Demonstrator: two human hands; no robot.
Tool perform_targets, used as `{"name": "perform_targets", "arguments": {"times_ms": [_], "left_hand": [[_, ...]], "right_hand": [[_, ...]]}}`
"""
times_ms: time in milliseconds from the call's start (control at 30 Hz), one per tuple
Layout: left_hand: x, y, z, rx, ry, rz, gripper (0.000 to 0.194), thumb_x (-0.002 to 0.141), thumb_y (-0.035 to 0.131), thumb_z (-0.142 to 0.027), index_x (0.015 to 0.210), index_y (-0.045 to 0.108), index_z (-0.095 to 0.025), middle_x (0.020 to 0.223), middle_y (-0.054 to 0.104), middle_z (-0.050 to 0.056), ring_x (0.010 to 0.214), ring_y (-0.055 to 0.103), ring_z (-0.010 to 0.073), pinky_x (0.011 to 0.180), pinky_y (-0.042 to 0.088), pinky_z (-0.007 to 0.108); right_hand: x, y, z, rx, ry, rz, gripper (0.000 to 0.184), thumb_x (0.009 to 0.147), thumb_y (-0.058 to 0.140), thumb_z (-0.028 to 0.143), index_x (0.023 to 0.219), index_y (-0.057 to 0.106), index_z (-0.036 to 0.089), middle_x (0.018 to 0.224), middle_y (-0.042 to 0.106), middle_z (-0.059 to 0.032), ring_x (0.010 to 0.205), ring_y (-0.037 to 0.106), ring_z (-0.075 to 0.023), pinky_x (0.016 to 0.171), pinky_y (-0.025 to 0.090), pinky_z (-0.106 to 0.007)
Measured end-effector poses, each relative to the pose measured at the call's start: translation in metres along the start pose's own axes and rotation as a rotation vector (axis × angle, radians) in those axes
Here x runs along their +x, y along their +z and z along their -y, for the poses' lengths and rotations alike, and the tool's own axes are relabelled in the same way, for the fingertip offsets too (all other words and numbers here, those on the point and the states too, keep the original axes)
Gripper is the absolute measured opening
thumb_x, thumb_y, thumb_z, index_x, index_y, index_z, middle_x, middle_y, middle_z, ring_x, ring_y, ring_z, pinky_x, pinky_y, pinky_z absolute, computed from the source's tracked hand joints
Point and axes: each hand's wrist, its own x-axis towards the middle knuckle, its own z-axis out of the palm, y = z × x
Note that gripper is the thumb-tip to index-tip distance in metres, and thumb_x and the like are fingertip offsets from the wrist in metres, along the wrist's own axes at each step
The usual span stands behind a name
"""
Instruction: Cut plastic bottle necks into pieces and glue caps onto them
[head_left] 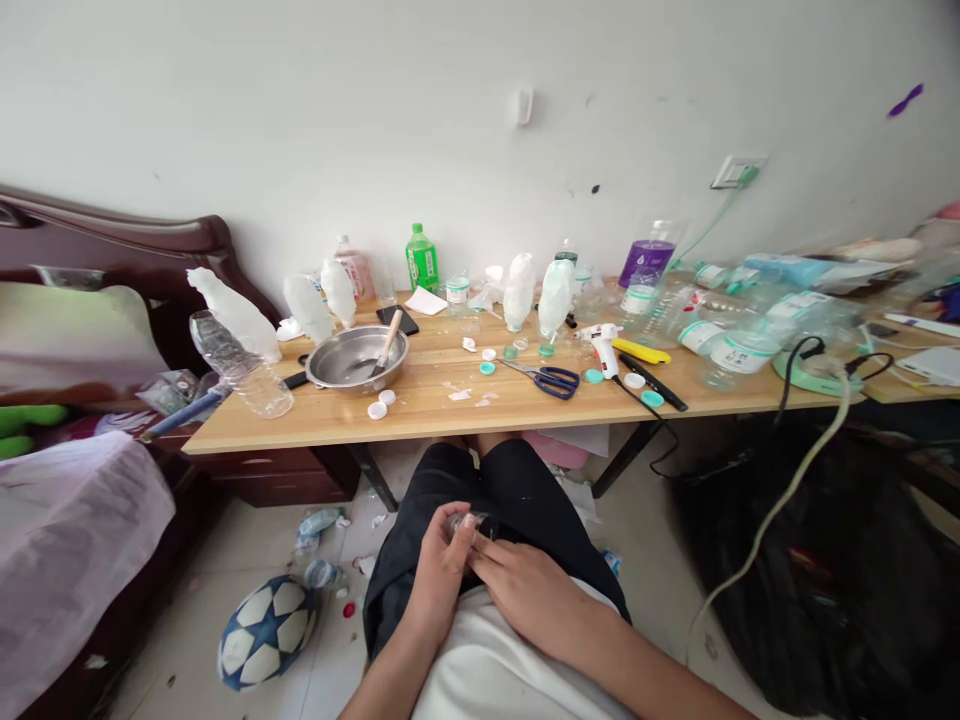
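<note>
Seated at a light wood-topped bench (427, 405), a person in dark shorts (401, 505) works low in the lap on a small, clear, round-ended plastic piece (486, 524), which lies between the two hands, above the thighs and apart from the bench. With the piece clear of any firm support, a loosened grip or a shift of the knees could drop it to the pale tiled floor (345, 660); too hard a squeeze could dent its seemingly thin wall. Near the bench's front edge, a white glue gun (601, 345) trails a black cord (646, 404) over the side, where a snagging knee could drag the tool down, and a clear plastic bottle (259, 385) leans outward at the left end, at risk from a knock. The left hand (439, 560) comes up from the lower left, wrist fairly straight, its grip closed around one side of the piece with the thumb on top. The right hand (525, 590) reaches across the body from the lower right, palm down, fingers loosely bent and pointing inward to meet the left; how far its grip is closed, and whether it has hold of the piece or merely touches it, cannot be told.
</note>
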Motion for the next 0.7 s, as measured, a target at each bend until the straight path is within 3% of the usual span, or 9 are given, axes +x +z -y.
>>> {"name": "perform_targets", "arguments": {"times_ms": [133,233,333,400,567,700], "left_hand": [[0.001,0.002,-0.002,-0.037,-0.016,-0.035,0.041,0.078,0.067,-0.055,0.096,0.061,-0.019,0.084,0.066,0.003,0.077,0.063,0.0184,0.067,0.049,0.028],[-0.001,0.005,-0.006,-0.102,-0.068,0.004,0.040,0.077,0.068,-0.055,0.091,0.060,-0.019,0.088,0.070,0.005,0.076,0.065,0.0192,0.067,0.051,0.029],[-0.002,0.008,-0.009,-0.163,-0.089,0.035,0.040,0.072,0.075,-0.051,0.090,0.058,-0.020,0.099,0.072,0.007,0.083,0.068,0.0204,0.072,0.053,0.030],[-0.001,0.011,-0.011,-0.223,-0.098,0.029,0.038,0.073,0.074,-0.050,0.086,0.056,-0.020,0.099,0.072,0.007,0.089,0.070,0.0214,0.077,0.054,0.032],[0.006,0.021,-0.016,-0.377,-0.126,-0.055,0.037,0.076,0.074,-0.046,0.097,0.057,-0.021,0.083,0.070,0.001,0.079,0.070,0.0187,0.074,0.055,0.033],[0.014,0.021,-0.012,-0.343,-0.120,-0.103,0.039,0.072,0.078,-0.042,0.097,0.058,-0.021,0.079,0.069,0.000,0.068,0.068,0.0159,0.065,0.054,0.029]], "right_hand": [[0.000,-0.001,0.002,-0.027,-0.004,0.000,0.053,0.087,0.042,0.001,0.137,0.048,0.017,0.139,0.057,-0.0086,0.093,0.068,-0.0200,0.077,0.054,-0.032],[0.001,-0.002,0.003,-0.007,0.020,0.017,0.049,0.088,0.043,0.003,0.135,0.049,0.016,0.139,0.057,-0.0101,0.094,0.069,-0.0220,0.075,0.054,-0.034],[0.003,0.000,0.002,0.032,0.052,0.064,0.035,0.089,0.043,0.004,0.118,0.061,0.014,0.113,0.071,-0.0097,0.088,0.069,-0.0225,0.073,0.053,-0.033],[0.005,0.002,0.001,0.042,0.049,0.080,0.032,0.089,0.043,0.004,0.112,0.062,0.014,0.102,0.072,-0.0085,0.084,0.069,-0.0219,0.071,0.052,-0.032],[0.012,0.004,0.000,0.066,0.045,0.082,0.043,0.087,0.039,0.005,0.127,0.053,0.012,0.120,0.066,-0.0150,0.080,0.069,-0.0223,0.065,0.052,-0.034],[0.021,0.005,-0.003,0.135,0.033,0.096,0.034,0.088,0.042,0.011,0.118,0.058,0.011,0.113,0.068,-0.0153,0.085,0.069,-0.0241,0.071,0.054,-0.035]]}}
